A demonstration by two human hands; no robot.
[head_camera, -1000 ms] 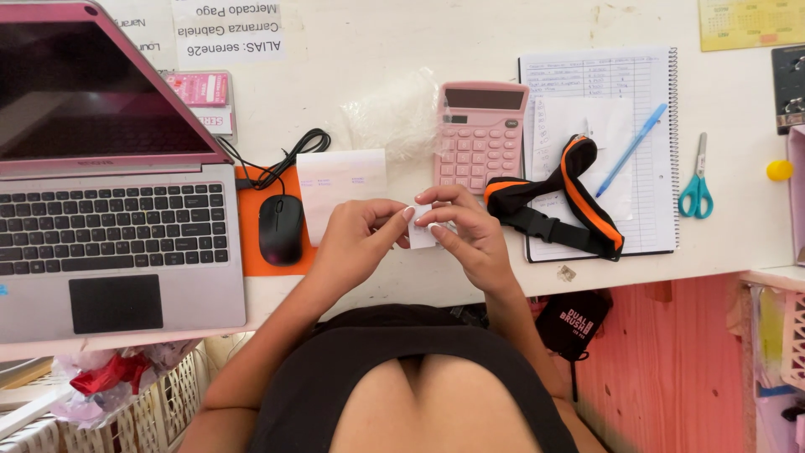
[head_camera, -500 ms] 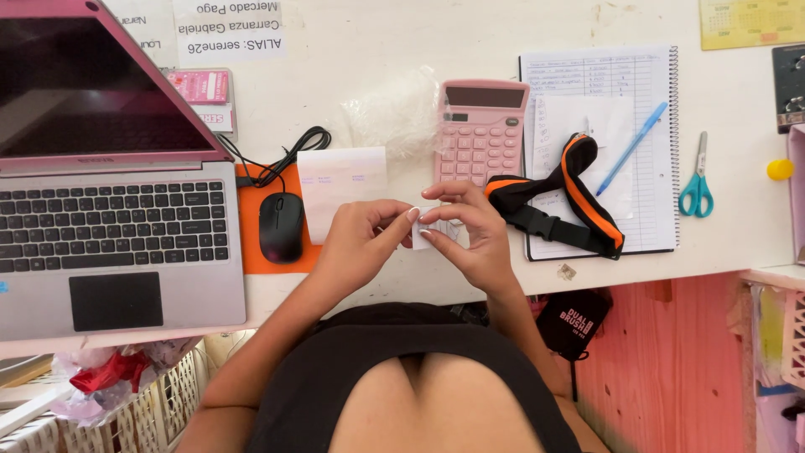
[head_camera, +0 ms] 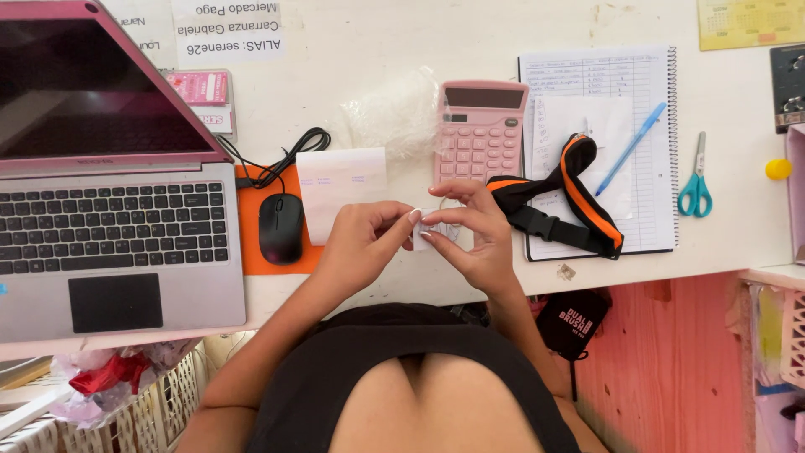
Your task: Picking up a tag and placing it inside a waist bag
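My left hand (head_camera: 362,245) and my right hand (head_camera: 471,233) meet over the front edge of the white desk (head_camera: 436,33). Between their fingertips they pinch a small clear plastic packet (head_camera: 434,231), mostly hidden by the fingers. Just beyond the hands lies a pink calculator (head_camera: 480,130). A white paper slip (head_camera: 340,189) lies left of the hands, partly on an orange mouse pad (head_camera: 249,226) that carries a black mouse (head_camera: 281,227).
A pink-rimmed laptop (head_camera: 109,218) fills the left side. Right of the calculator are a spiral notebook (head_camera: 646,168) with a blue pen (head_camera: 631,148), a black and orange strap (head_camera: 558,197), teal scissors (head_camera: 696,180) and a yellow ball (head_camera: 778,169). A crumpled clear bag (head_camera: 394,113) lies behind.
The hands have stayed in place; only the fingers have shifted slightly on the small packet.
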